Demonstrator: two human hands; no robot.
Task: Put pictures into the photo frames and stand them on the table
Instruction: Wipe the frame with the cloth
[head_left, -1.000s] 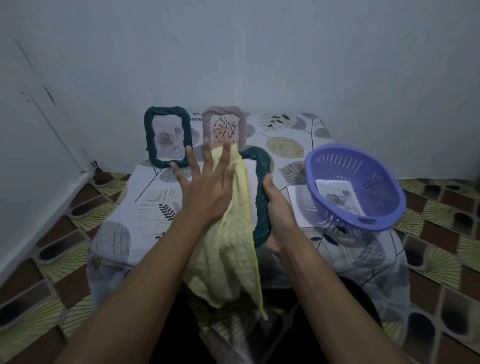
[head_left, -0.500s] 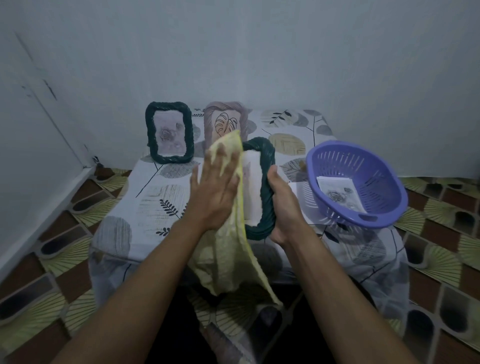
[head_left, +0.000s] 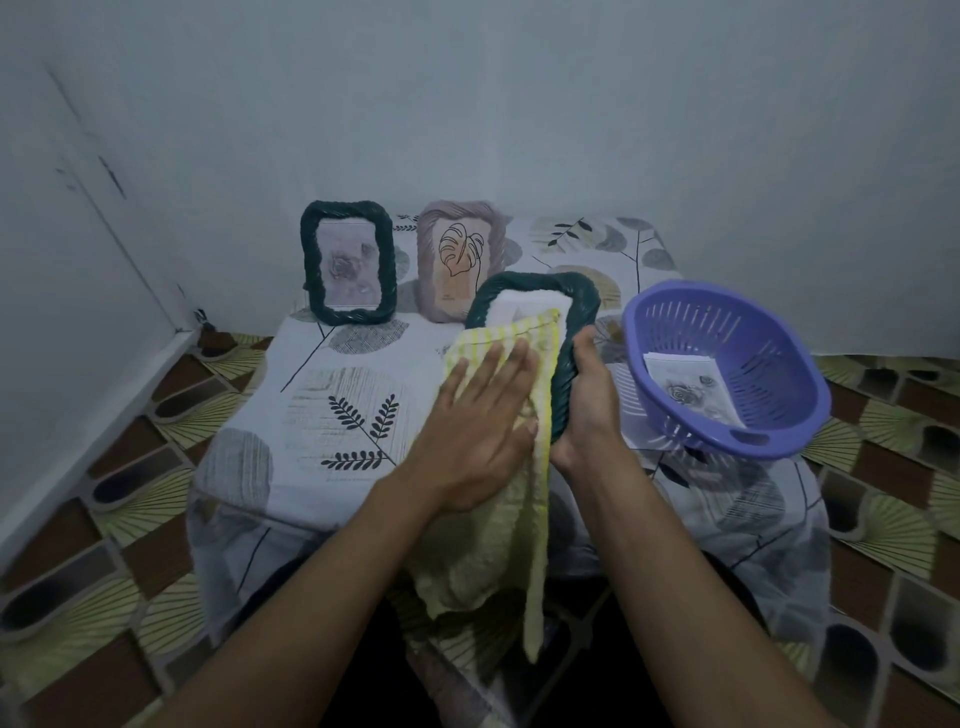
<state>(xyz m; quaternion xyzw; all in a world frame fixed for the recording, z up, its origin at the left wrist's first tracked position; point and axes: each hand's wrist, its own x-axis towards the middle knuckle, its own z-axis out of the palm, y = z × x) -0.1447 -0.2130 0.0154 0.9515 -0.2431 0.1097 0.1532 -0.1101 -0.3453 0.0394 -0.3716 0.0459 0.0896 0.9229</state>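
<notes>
Wiping dark green woven frame (head_left: 535, 283), gripped by right hand (head_left: 589, 405), with pale yellow cloth (head_left: 483, 545) under flat left hand (head_left: 478, 431). Done: matching green frame (head_left: 348, 262) and mauve ribbed frame (head_left: 457, 260), filled, standing. Left: printed picture (head_left: 691, 387) in purple plastic basket (head_left: 769, 358).

The left hand (head_left: 483, 415) is sliding the pale yellow waffle cloth (head_left: 483, 545) down the dark green woven frame (head_left: 535, 288), which is tilting backward.

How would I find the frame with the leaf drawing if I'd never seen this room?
Start at the table with the leafy cloth and look along its far edge. Two frames stand there; take the right one, the pink frame. Unlike the dark green frame beside it, it shows a line-drawn leaf.
</notes>
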